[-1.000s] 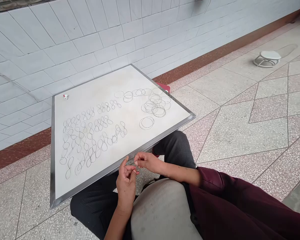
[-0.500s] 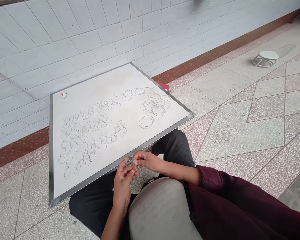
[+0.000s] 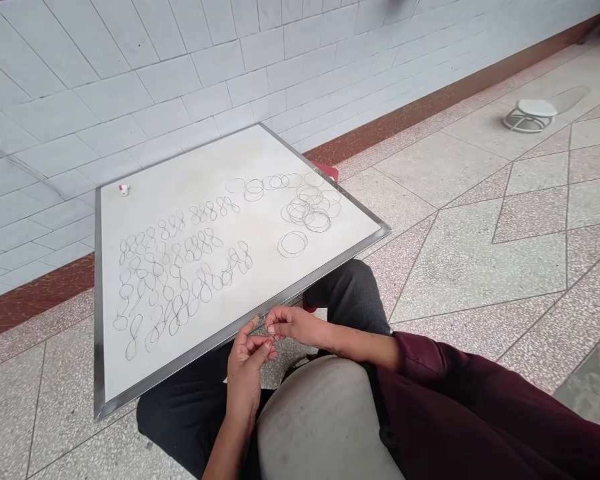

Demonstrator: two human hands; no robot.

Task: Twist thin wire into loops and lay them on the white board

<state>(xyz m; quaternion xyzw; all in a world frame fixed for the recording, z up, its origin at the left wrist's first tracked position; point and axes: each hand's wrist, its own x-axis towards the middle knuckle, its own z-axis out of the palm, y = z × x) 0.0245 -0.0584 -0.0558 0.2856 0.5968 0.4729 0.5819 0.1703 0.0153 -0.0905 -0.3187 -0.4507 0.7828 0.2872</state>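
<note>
My left hand (image 3: 249,353) pinches a thin wire loop just off the table's near edge, its index finger, with a tan wrap at the tip, pointing up. Fingertips of my right hand (image 3: 287,325) grip the same wire close beside it. Most of that loop is hidden by the fingers. On the white table (image 3: 260,150), several wires twisted into figure eights (image 3: 206,288) lie in rows at the left and centre. Several round wire rings (image 3: 317,219) overlap at the right, and a separate ring (image 3: 293,245) lies nearer to me.
A small white and red object (image 3: 125,190) lies at the table's far left corner. The metal rim (image 3: 190,355) runs above my legs. A tiled wall stands behind. A white stool (image 3: 530,115) is on the floor at the far right, and something red shows behind the table.
The two hands have drawn slightly closer together at the wire. The view has shifted a little, so the table's left side appears farther left.
</note>
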